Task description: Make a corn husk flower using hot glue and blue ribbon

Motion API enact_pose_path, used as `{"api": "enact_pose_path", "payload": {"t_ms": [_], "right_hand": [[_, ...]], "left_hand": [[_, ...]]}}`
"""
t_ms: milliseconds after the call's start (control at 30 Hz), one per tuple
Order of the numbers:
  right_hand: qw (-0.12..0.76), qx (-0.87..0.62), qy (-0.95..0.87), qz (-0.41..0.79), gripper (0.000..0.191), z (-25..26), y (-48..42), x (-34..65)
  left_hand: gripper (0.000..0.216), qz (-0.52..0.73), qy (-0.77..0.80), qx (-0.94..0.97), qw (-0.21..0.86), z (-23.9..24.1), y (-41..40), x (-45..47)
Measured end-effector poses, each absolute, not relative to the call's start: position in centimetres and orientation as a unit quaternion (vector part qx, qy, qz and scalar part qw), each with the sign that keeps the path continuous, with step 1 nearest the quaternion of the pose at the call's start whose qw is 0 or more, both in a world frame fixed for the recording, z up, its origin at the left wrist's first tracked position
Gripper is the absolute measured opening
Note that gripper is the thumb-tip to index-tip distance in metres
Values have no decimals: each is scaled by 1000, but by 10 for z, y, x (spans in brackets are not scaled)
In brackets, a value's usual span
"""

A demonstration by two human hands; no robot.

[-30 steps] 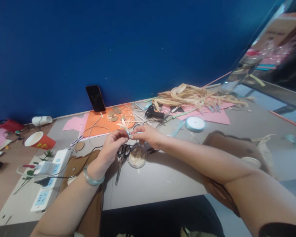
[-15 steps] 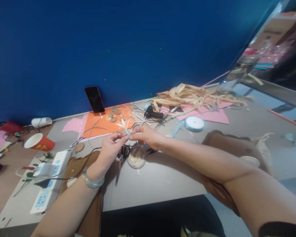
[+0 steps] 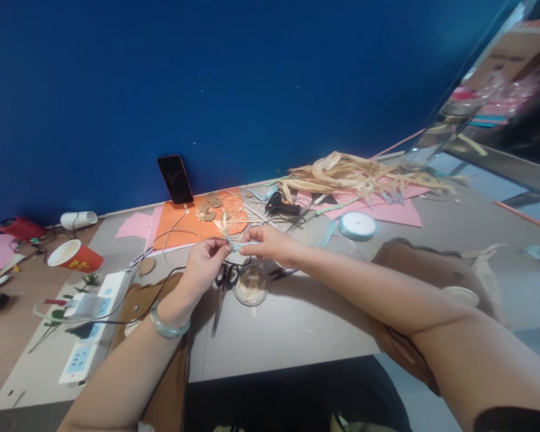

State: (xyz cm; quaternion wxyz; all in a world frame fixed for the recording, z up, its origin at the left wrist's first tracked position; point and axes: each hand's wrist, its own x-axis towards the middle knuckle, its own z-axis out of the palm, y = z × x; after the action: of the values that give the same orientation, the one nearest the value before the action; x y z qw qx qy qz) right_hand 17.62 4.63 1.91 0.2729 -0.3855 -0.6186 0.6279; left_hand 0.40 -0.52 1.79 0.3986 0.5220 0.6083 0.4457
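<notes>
My left hand (image 3: 203,265) is closed in a pinch on the base of a small tuft of pale corn husk (image 3: 222,227), whose tips stick up above the fingers. Light blue ribbon (image 3: 239,246) runs from the tuft across to my right hand (image 3: 273,245), where thumb and fingertips grip it. The exact wrapping at the husk's base is too small to make out. Below the hands lie black-handled scissors (image 3: 222,294) and a round clear dish (image 3: 252,285) with husk bits. A spool of light blue ribbon (image 3: 357,226) lies right of my right hand.
A black glue gun (image 3: 282,205) and a heap of dried corn husks (image 3: 337,171) lie at the back. A phone (image 3: 175,180) leans on the blue wall behind orange paper (image 3: 175,228). Leftward are a power strip (image 3: 90,336) with cables and a red paper cup (image 3: 78,257).
My hands have drawn slightly apart, and a short length of blue ribbon now shows between them. The husk tuft has tilted a little. The whole view has shifted slightly.
</notes>
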Motion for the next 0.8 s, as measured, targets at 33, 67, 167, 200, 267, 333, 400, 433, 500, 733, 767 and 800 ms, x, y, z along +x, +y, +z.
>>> {"api": "enact_pose_path", "payload": {"t_ms": [33, 67, 167, 200, 267, 333, 400, 433, 500, 733, 767, 800], "right_hand": [[273, -384, -621, 626, 22, 19, 47, 176], [274, -384, -624, 623, 22, 20, 47, 176], [280, -387, -641, 601, 23, 20, 46, 176], [282, -386, -654, 586, 22, 20, 46, 176], [284, -381, -688, 548, 19, 22, 46, 177], [283, -378, -721, 508, 17, 23, 46, 179], [275, -373, -745, 479, 16, 24, 47, 180], [272, -370, -755, 468, 16, 24, 48, 180], [267, -364, -773, 446, 15, 23, 49, 181], [258, -341, -809, 404, 15, 13, 58, 181], [247, -341, -810, 408, 15, 14, 60, 181], [239, -344, -812, 407, 15, 15, 62, 182]], "left_hand": [[23, 444, 608, 521, 402, 18, -4, 3], [24, 441, 606, 523, 405, 17, -3, 1], [26, 426, 607, 534, 406, 16, -2, -2], [26, 420, 609, 541, 402, 16, -2, -2], [25, 408, 611, 555, 389, 16, -3, -2], [25, 400, 612, 569, 377, 17, -3, -2], [25, 392, 608, 584, 367, 17, -4, -2], [25, 390, 607, 591, 360, 17, -4, -2], [24, 389, 607, 601, 344, 16, -3, -2], [24, 396, 609, 577, 374, 12, 2, -3], [23, 403, 606, 565, 389, 12, 2, -3], [23, 413, 603, 550, 403, 13, 3, -3]]}}
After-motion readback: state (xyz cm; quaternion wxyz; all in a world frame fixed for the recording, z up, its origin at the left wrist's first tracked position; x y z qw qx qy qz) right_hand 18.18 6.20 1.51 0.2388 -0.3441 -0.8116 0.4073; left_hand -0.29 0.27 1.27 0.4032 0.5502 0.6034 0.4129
